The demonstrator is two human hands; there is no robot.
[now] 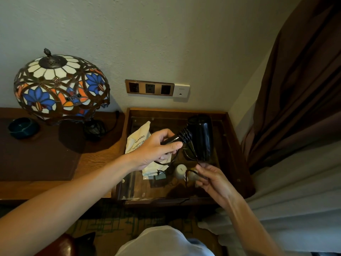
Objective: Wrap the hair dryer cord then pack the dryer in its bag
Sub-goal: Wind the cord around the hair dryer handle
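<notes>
We see a black hair dryer (200,137) with a fat, glossy, cylindrical barrel and a ribbed, accordion-like joint where the slim handle meets it. The left hand (156,146) is closed around that handle, thumb on top, so the dryer sits just to the right of this hand, lifted above the glass-topped bench (234,145). The handle runs roughly left to right, rising slightly toward the barrel; the barrel's long axis runs nearly at right angles to it, one end toward the wall, the other toward us. Which end is the nozzle we cannot tell.

The thin black cord (191,154) drops from the dryer to the right hand (214,178), which pinches it between fingertips just below the barrel; more cord loops under the left hand. A cream drawstring bag (137,139) with printed lettering lies crumpled on the glass beneath and behind the left hand. A small white cup (180,171) stands between the hands.
</notes>
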